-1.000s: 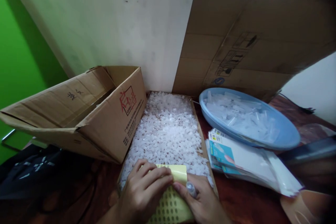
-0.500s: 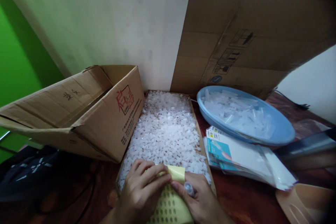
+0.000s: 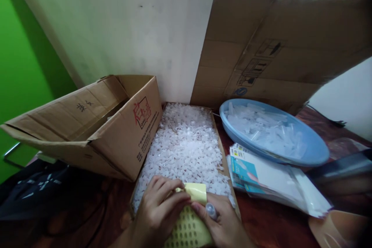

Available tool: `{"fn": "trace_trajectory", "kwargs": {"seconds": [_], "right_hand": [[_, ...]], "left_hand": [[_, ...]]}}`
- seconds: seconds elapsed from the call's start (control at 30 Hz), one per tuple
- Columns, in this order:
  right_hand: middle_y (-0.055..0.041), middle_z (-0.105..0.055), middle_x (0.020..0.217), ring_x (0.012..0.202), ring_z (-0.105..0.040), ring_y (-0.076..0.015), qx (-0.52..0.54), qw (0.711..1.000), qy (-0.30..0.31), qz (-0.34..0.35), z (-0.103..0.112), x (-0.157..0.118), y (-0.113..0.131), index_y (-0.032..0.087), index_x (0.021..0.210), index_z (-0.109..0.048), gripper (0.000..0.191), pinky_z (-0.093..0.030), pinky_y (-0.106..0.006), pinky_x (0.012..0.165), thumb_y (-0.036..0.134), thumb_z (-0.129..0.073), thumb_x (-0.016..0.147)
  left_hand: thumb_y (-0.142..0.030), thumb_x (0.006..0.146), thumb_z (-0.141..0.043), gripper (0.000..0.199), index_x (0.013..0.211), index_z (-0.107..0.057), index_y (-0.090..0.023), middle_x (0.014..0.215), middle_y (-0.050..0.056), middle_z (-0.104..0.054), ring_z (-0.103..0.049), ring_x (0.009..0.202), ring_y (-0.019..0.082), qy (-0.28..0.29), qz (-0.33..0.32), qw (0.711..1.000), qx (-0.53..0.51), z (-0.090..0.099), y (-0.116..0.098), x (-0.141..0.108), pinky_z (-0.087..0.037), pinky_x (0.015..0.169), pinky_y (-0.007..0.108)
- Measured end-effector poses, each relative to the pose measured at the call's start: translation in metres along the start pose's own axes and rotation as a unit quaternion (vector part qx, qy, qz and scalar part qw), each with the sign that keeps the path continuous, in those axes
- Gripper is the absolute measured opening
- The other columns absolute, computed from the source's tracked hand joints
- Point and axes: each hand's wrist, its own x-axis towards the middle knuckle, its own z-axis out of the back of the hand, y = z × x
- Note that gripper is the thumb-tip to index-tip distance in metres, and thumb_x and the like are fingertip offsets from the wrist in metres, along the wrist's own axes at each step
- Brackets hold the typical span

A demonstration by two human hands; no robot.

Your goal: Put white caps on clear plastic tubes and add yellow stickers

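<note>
A yellow sheet with rows of small dark marks lies between my two hands at the bottom centre, its top end curled over. My left hand has its fingers closed on the sheet's upper left part. On the right side, my right hand pinches the sheet with the thumb and also holds a small clear tube, whose rounded end points up and left. Behind both hands is a shallow cardboard tray filled with many small white translucent pieces.
An open cardboard box stands left of the tray. To the right are a blue basin of clear tubes, stacked printed packets and a peach-coloured container. A large cardboard panel rises behind. Dark cloth lies at lower left.
The view has shifted slightly, so the surroundings appear a little lower and further right. Both hands keep their hold on the sheet, with little visible movement.
</note>
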Motion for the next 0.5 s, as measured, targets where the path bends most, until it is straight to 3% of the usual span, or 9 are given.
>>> {"fn": "trace_trajectory", "kwargs": {"seconds": [0.13, 0.37, 0.5], "right_hand": [[-0.0099, -0.075, 0.091, 0.082, -0.069, -0.0220, 0.005, 1.000, 0.005, 0.009, 0.000, 0.000, 0.001, 0.015, 0.097, -0.077, 0.050, -0.051, -0.027, 0.073, 0.057, -0.051, 0.101], [-0.0089, -0.071, 0.079, 0.072, -0.064, -0.0190, -0.071, 0.996, 0.016, 0.052, 0.000, 0.001, -0.003, 0.015, 0.083, -0.071, 0.055, -0.047, -0.028, 0.067, 0.057, -0.042, 0.104], [-0.0069, -0.071, 0.079, 0.071, -0.063, -0.0173, -0.052, 0.995, 0.026, 0.080, -0.001, 0.002, -0.004, 0.016, 0.087, -0.069, 0.049, -0.045, -0.027, 0.067, 0.052, -0.042, 0.105]], "left_hand": [[-0.008, 0.098, -0.059, 0.014, 0.106, -0.070, -0.014, 0.097, 0.007, -0.071, -0.061, 0.084, 0.017, 0.000, -0.039, 0.999, 0.016, 0.001, 0.001, 0.000, -0.047, 0.074, 0.032], [-0.014, 0.100, -0.055, 0.011, 0.099, -0.065, -0.018, 0.105, 0.009, -0.066, -0.061, 0.096, 0.019, 0.065, 0.072, 0.995, -0.037, -0.003, 0.005, -0.008, -0.052, 0.082, 0.030], [-0.009, 0.100, -0.051, 0.014, 0.101, -0.062, -0.017, 0.105, 0.010, -0.065, -0.059, 0.094, 0.020, 0.070, 0.056, 0.996, -0.026, -0.004, 0.005, -0.011, -0.050, 0.082, 0.031]]}}
